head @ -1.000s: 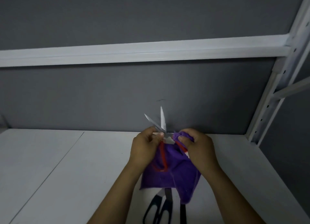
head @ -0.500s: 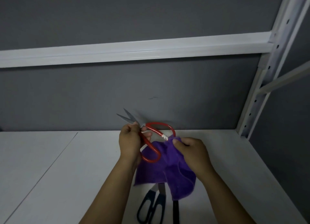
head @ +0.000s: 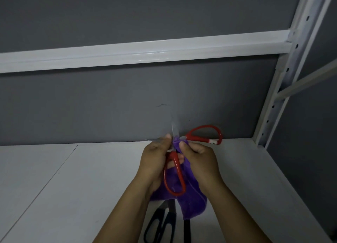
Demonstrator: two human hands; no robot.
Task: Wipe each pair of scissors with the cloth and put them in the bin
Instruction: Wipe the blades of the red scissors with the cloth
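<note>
2 hands work above the white desk [head: 73,188], right of its middle and close to its back edge. Between them is 1 pair of red-handled scissors [head: 200,138], spread wide. Its 2 handle loops stand far apart: 1 points toward the right edge of the desk, the other hangs down toward the front edge. Its 2 blades are blurred; 1 points up against the grey wall [head: 109,106] and 1 pokes out to the left past the knuckles.

The left hand [head: 155,159] has its fingers curled around the scissors at the pivot, thumb up beside the upright blade. The right hand [head: 200,159] pinches a bunched fold of the 1 purple cloth [head: 191,202] between thumb and fingers, pressed against the scissors at the pivot. The rest of the cloth hangs loose below both hands, behind the lower red loop.

On the desk at its front edge, under the hanging cloth, lies 1 pair of black-handled scissors [head: 171,221], both loops toward the person and the blades hidden by the cloth. Just to its right, 1 dark strip [head: 187,231] shows below the cloth; what it is I cannot tell.

Behind the desk, 1 white rail [head: 145,53] crosses the wall and meets 1 perforated white upright [head: 284,89] at the right back corner.
</note>
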